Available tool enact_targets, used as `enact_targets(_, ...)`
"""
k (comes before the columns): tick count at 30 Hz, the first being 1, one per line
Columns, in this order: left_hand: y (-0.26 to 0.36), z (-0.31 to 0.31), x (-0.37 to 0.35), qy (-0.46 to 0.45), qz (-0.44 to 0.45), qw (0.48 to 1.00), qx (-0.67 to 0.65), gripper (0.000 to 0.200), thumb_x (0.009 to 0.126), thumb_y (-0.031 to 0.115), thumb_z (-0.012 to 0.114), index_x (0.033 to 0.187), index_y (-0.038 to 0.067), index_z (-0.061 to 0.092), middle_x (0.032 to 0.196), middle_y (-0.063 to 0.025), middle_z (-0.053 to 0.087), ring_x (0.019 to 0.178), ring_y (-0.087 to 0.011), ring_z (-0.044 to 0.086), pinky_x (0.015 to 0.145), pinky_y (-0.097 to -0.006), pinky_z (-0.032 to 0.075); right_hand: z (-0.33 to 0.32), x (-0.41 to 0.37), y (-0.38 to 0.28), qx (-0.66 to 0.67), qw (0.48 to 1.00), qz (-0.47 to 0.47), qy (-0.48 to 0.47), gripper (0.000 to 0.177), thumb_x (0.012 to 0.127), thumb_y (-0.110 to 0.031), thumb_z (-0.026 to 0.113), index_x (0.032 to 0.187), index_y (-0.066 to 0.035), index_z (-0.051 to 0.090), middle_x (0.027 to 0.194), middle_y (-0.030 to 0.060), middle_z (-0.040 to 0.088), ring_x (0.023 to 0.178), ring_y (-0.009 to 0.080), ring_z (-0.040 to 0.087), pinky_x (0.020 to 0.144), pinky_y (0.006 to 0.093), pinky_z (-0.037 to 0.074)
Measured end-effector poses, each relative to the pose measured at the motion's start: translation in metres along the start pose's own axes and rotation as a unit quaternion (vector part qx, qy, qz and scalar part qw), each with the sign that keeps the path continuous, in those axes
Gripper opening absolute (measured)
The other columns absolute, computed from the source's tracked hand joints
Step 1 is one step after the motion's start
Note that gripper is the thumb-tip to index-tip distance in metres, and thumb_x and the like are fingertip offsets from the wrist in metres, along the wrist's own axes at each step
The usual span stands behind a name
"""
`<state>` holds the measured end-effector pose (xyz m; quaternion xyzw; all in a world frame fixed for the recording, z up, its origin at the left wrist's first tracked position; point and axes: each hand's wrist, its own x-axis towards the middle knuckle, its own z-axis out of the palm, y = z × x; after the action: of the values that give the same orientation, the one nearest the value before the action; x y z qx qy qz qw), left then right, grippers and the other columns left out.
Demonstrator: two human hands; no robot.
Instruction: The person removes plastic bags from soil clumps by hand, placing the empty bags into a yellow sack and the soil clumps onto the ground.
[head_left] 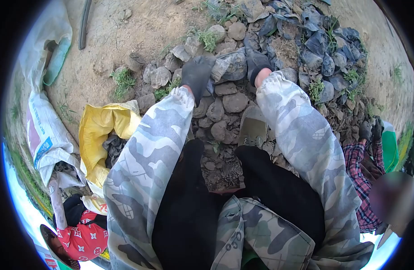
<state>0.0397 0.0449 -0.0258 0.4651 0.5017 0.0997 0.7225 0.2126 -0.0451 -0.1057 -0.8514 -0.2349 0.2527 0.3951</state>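
Note:
My left hand (198, 75), in a dark grey glove, is closed at the left side of a dirty dark plastic bag (231, 66) with a lump of soil in it. My right hand (259, 64), gloved the same way, grips the bag's right edge, where the plastic is pulled up. The bag lies between both hands, just above round soil clods (235, 102) heaped before my feet. My fingertips are partly hidden by the plastic and the glove folds.
A pile of torn dark plastic and clods (326, 54) lies to the right. At left stand a yellow sack (93, 143) and a white sack (49, 123). A co-worker in red (84, 238) is at lower left, another in a plaid shirt (357, 180) at right. My shoe (253, 128) rests among the clods.

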Motion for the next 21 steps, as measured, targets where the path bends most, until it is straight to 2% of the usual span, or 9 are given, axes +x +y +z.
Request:
enact_targets(4,-0.029,-0.015,0.018,0.019,0.099,0.995,0.011,0.033,0.082,0.023,0.063,0.102,-0.003,0.06,0.087,-0.0072,0.063,0.075,-0.0166,0.055,0.069,-0.0303,0.044,0.003,-0.027,-0.015,0.121,0.992,0.019,0.009,0.03,0.091,-0.029,0.049,0.101,-0.003,0.062,0.092,0.0064,0.066,0.082,0.0185,0.062,0.073,0.0376,0.049)
enact_targets(6,-0.056,-0.028,0.035,0.003,0.402,0.888,0.223,0.029,0.088,0.012,0.05,0.112,-0.004,0.053,0.084,-0.016,0.061,0.077,-0.0272,0.06,0.074,-0.0332,0.048,-0.01,-0.042,-0.026,0.3,0.933,-0.155,-0.126,0.036,0.092,-0.033,0.051,0.111,-0.003,0.057,0.102,0.0055,0.064,0.084,0.0129,0.06,0.072,0.0316,0.049)
enact_targets(7,-0.037,-0.022,0.025,0.002,0.403,0.888,0.221,0.029,0.088,0.012,0.05,0.112,-0.004,0.053,0.084,-0.016,0.061,0.077,-0.0272,0.06,0.074,-0.0332,0.048,-0.016,-0.044,-0.033,0.298,0.934,-0.156,-0.125,0.036,0.092,-0.033,0.051,0.111,-0.003,0.057,0.102,0.0055,0.064,0.084,0.0129,0.06,0.072,0.0316,0.049)
enact_targets(9,-0.006,-0.013,0.005,-0.022,0.069,0.983,0.166,0.031,0.088,0.013,0.05,0.113,-0.004,0.052,0.086,-0.0159,0.062,0.08,-0.0271,0.06,0.077,-0.0329,0.048,-0.026,-0.046,-0.046,0.151,0.956,0.091,-0.233,0.032,0.089,-0.025,0.056,0.113,-0.003,0.054,0.102,0.0066,0.063,0.081,0.0132,0.061,0.067,0.0272,0.05)
enact_targets(10,-0.026,-0.012,0.017,-0.039,0.479,0.868,0.126,0.03,0.09,0.017,0.052,0.11,-0.004,0.054,0.082,-0.011,0.062,0.075,-0.0193,0.059,0.072,-0.0299,0.048,-0.026,-0.048,-0.05,0.153,0.955,0.133,-0.215,0.032,0.086,-0.018,0.062,0.113,-0.003,0.054,0.098,0.0065,0.064,0.077,0.0125,0.061,0.062,0.0237,0.05)
enact_targets(11,-0.044,-0.015,0.028,-0.041,0.479,0.868,0.127,0.03,0.09,0.017,0.052,0.11,-0.004,0.054,0.082,-0.011,0.062,0.075,-0.0193,0.059,0.072,-0.0299,0.048,-0.022,-0.048,-0.047,0.154,0.956,0.134,-0.212,0.032,0.086,-0.018,0.062,0.113,-0.003,0.054,0.098,0.0065,0.064,0.077,0.0125,0.061,0.062,0.0237,0.05)
enact_targets(13,-0.023,-0.001,0.014,0.044,0.025,0.99,0.129,0.027,0.088,0.019,0.057,0.103,-0.003,0.057,0.08,-0.0062,0.061,0.072,-0.0126,0.056,0.066,-0.0271,0.046,-0.01,-0.05,-0.039,0.204,0.938,0.241,-0.142,0.032,0.08,-0.011,0.066,0.109,-0.003,0.057,0.091,0.0057,0.065,0.075,0.0135,0.061,0.06,0.0267,0.05)
enact_targets(16,-0.025,0.015,-0.003,-0.021,0.145,0.964,0.22,0.023,0.085,0.018,0.063,0.096,-0.001,0.059,0.08,-0.0042,0.06,0.07,-0.0106,0.054,0.062,-0.0257,0.045,0.024,-0.028,0.018,0.185,0.962,0.186,-0.081,0.023,0.078,-0.007,0.065,0.1,0.0,0.062,0.088,0.0074,0.065,0.072,0.0145,0.061,0.061,0.0275,0.049)
enact_targets(21,-0.02,0.012,-0.003,0.014,0.094,0.987,0.127,0.027,0.081,0.022,0.064,0.098,0.001,0.062,0.086,-0.0099,0.066,0.079,-0.0211,0.061,0.069,-0.0332,0.046,0.012,-0.032,0.016,0.112,0.985,0.107,-0.078,0.029,0.08,-0.008,0.064,0.107,0.0,0.059,0.09,0.0058,0.065,0.069,0.0137,0.061,0.058,0.0258,0.048)
